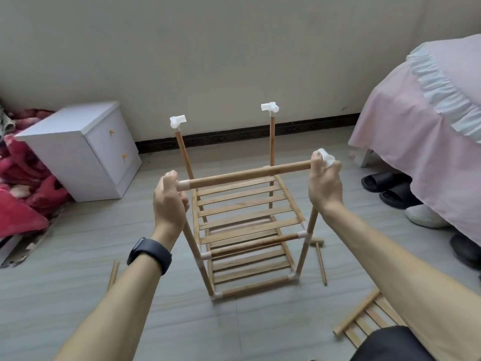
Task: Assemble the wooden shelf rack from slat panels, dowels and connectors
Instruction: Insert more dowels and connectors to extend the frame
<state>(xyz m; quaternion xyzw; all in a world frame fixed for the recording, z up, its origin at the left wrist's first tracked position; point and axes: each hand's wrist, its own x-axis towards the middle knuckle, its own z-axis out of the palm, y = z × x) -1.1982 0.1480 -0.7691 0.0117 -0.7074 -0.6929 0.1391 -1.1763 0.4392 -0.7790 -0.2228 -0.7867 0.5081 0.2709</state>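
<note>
The partly built wooden rack [247, 230] stands on the floor with slat shelves and white connectors at its joints. Two rear uprights rise from it, each topped by a white connector [178, 122] [270, 107]. A horizontal dowel [247, 174] spans the front top. My left hand [169, 201] grips the dowel's left end, where a white connector shows under the fingers. At the dowel's right end, my right hand [325, 183] holds a white connector [326, 157].
A loose slat panel [364, 321] lies on the floor at lower right. Loose dowels [321, 264] [113, 274] lie beside the rack. A white nightstand [80, 149] stands left, a pink-covered bed [421, 131] right, with shoes [390, 188] under it.
</note>
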